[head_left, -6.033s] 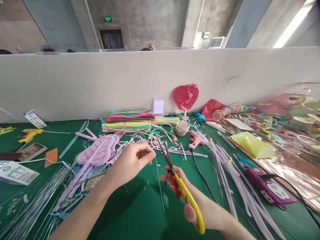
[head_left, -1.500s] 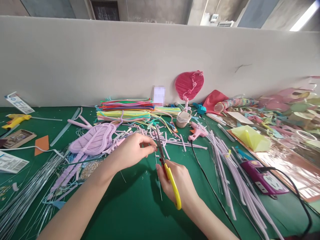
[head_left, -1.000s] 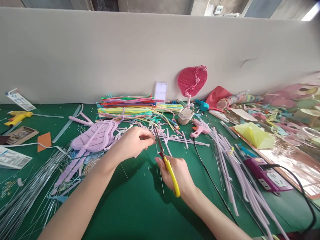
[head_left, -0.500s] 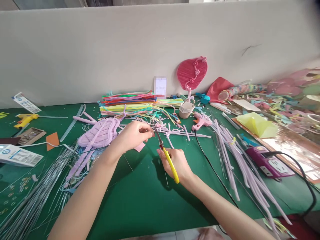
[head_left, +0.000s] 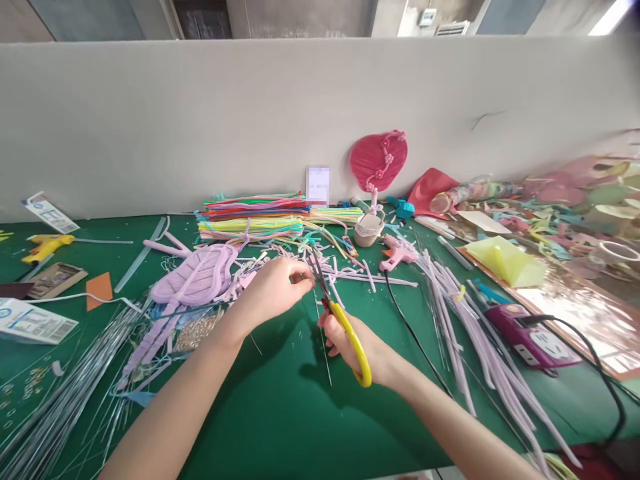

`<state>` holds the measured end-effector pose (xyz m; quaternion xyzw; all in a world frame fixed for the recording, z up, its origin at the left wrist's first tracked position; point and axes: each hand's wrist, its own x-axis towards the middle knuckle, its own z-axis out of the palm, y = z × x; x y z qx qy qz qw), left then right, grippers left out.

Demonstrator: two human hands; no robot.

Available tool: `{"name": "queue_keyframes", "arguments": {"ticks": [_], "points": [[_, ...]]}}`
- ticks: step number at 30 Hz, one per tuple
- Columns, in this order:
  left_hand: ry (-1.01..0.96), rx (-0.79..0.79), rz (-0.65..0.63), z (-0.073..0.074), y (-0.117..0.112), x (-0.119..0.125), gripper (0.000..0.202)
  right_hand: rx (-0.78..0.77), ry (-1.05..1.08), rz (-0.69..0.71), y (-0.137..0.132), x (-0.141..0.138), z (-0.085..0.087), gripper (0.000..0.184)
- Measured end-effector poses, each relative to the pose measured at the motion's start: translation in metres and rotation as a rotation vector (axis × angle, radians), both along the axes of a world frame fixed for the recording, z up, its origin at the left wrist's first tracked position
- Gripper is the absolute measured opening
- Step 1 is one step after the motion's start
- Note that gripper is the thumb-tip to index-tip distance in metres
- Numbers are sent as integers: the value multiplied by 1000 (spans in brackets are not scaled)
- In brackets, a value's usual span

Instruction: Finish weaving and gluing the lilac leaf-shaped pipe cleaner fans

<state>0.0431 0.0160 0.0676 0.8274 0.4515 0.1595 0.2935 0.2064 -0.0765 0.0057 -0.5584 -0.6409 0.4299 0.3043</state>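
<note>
My right hand (head_left: pixel 358 347) is closed round the yellow handles of a pair of scissors (head_left: pixel 345 327), whose blades point up and away toward my left fingertips. My left hand (head_left: pixel 275 290) is pinched at the blades on something small that I cannot make out. A thin wire (head_left: pixel 324 347) lies on the green mat (head_left: pixel 280 413) below the blades. Just left of my left hand lies a lilac leaf shape made of pipe cleaners (head_left: pixel 193 283).
A stack of coloured pipe cleaners (head_left: pixel 255 217) sits at the back by the white partition (head_left: pixel 200 127). A pink glue gun (head_left: pixel 397 253), lilac pipe cleaners (head_left: pixel 475 340) and a purple power strip (head_left: pixel 530 337) lie right. Metal wires (head_left: pixel 65 400) fan out left. A yellow glue gun (head_left: pixel 45 247) lies far left.
My hands have stayed together at the scissor blades. The left fingers shifted slightly at the blades, and the view tilted back up a little.
</note>
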Motion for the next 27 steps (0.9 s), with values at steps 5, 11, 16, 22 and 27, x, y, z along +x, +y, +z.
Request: {"name": "queue_keyframes", "arguments": {"ticks": [5,11,16,22,27], "points": [[0,12,-12,2,-4,3,19,1,-428,-149,6,-12,15,46],[33,43,10,3,-6,3,18,86,-714,-151,10,-17,13,35],[33,69,7,1,-2,0,16,90,-788,-140,13,-20,9,38],[5,53,6,-6,8,-2,13,112,-848,-113,20,-20,3,38],[6,49,-2,-13,15,-5,12,96,-782,-127,24,-20,-4,37]]}}
